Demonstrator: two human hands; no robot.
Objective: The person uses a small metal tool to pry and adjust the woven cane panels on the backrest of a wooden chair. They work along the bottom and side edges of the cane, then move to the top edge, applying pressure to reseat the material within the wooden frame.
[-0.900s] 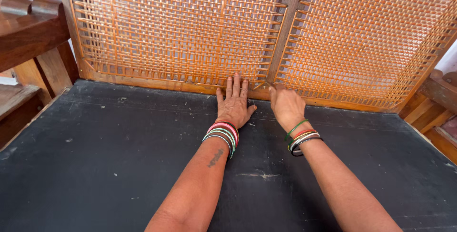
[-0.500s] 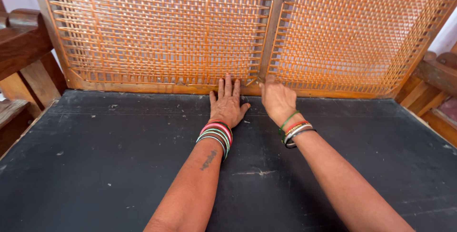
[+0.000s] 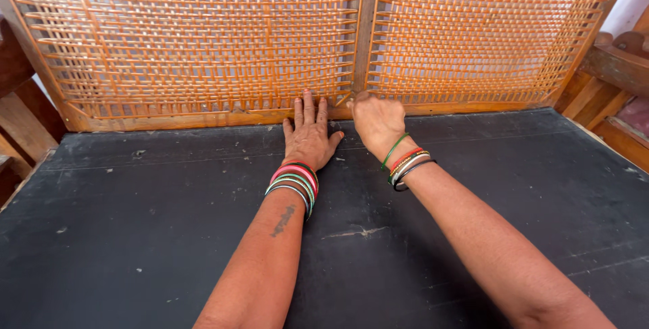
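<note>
Left hand (image 3: 309, 141) lay flat, palm down, fingers spread open on the black board (image 3: 135, 234), fingertips touching the frame's bottom rail (image 3: 203, 118), seemingly bracing it, holding nothing. Right hand (image 3: 376, 123), just beside it, was curled into a loose fist at the cane mesh (image 3: 203, 38) by the centre post (image 3: 365, 32) (fingers hidden; whether it pinched a strand, I could not tell). Both arms reached forward, wrists bangled.

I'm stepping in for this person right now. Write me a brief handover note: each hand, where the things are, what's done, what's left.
Left hand: flat, palm down on the black board, fingertips at the bottom rail of the woven cane panel.
Right hand: closed, knuckles up, at the foot of the centre post; whether it grips a strand is hidden.
Done: both panels look fully woven.
Left: judging by the hands, the bottom edge near the centre.
</note>
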